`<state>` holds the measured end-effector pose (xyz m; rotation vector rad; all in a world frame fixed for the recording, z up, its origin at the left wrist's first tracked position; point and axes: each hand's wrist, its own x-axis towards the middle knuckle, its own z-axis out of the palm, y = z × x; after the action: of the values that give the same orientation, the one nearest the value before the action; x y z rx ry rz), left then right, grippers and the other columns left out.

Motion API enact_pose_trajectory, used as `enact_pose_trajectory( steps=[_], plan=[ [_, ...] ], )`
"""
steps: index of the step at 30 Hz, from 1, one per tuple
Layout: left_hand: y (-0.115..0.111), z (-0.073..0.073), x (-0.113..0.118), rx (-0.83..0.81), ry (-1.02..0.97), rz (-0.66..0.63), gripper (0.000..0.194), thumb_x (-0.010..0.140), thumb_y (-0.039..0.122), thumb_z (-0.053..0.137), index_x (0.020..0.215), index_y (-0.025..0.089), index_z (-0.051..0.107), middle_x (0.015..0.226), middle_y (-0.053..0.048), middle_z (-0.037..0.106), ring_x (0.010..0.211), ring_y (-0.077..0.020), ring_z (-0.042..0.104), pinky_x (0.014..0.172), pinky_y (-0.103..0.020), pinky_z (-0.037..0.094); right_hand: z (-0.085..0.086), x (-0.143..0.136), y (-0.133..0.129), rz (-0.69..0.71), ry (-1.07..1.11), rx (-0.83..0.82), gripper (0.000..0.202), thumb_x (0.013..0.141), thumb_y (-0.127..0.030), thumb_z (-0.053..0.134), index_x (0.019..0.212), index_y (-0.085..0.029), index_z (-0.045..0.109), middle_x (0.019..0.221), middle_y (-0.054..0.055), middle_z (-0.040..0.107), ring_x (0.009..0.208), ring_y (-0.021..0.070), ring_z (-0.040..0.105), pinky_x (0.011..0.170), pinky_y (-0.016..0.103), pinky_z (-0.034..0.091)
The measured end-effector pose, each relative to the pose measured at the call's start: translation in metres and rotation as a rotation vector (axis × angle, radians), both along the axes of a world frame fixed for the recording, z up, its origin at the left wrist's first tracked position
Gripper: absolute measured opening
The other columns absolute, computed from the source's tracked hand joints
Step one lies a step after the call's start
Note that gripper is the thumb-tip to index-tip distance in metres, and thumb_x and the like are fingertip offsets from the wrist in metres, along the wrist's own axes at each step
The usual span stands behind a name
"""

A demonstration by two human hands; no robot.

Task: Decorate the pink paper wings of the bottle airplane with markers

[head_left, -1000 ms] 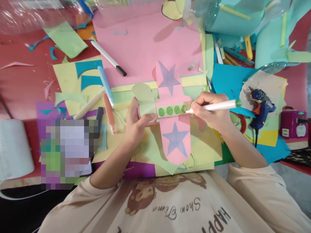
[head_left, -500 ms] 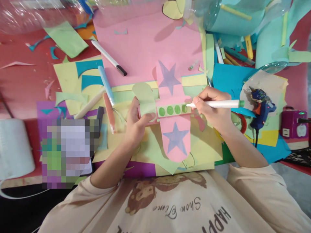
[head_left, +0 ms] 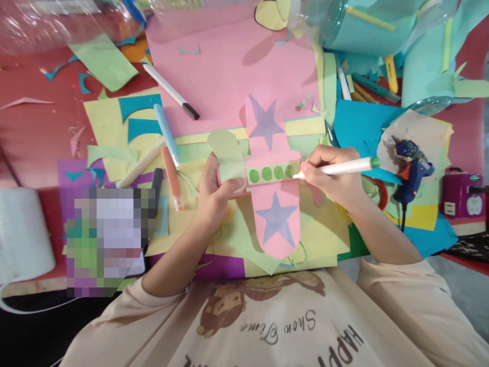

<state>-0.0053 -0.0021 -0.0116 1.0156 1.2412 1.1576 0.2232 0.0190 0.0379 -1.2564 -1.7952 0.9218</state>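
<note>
A pink paper airplane [head_left: 276, 244] lies in front of me, with a blue-purple star on each wing. Along its body runs a pale strip [head_left: 260, 173] bearing several green dots in a row. My left hand [head_left: 217, 188] grips the green-covered tail end [head_left: 230, 165], thumb on top. In my right hand [head_left: 334, 173] is a white marker with a green end [head_left: 347, 167], pinched between thumb and fingers. Its tip touches the rightmost dot, whose lower right edge looks partly covered by the tip.
A blue glue gun [head_left: 408, 173] rests on paper at the right, near red-handled scissors [head_left: 382, 193]. Several markers, such as a black-tipped one [head_left: 171, 90], lie left of the airplane. Plastic bottles [head_left: 428, 66] stand along the back among paper scraps.
My right hand has shifted the marker slightly, its tip moving down along the rightmost dot. That dot looks more filled with green. My left hand stays in place.
</note>
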Motion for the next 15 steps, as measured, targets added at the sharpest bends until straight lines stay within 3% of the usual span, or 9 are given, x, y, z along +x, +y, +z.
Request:
enact_pose_trajectory(
  steps=[15],
  plan=[
    [0.0007, -0.0011, -0.0009, 0.005, 0.007, -0.007, 0.040, 0.065, 0.024, 0.064, 0.105, 0.024, 0.061, 0.098, -0.001, 0.060, 0.086, -0.0206, 0.055, 0.075, -0.033, 0.047, -0.0039, -0.0012, 0.0018, -0.072, 0.054, 0.061, 0.033, 0.086, -0.029, 0.060, 0.057, -0.021, 0.047, 0.049, -0.005, 0.047, 0.045, 0.0082, 0.043, 0.043, 0.023, 0.037]
  ],
)
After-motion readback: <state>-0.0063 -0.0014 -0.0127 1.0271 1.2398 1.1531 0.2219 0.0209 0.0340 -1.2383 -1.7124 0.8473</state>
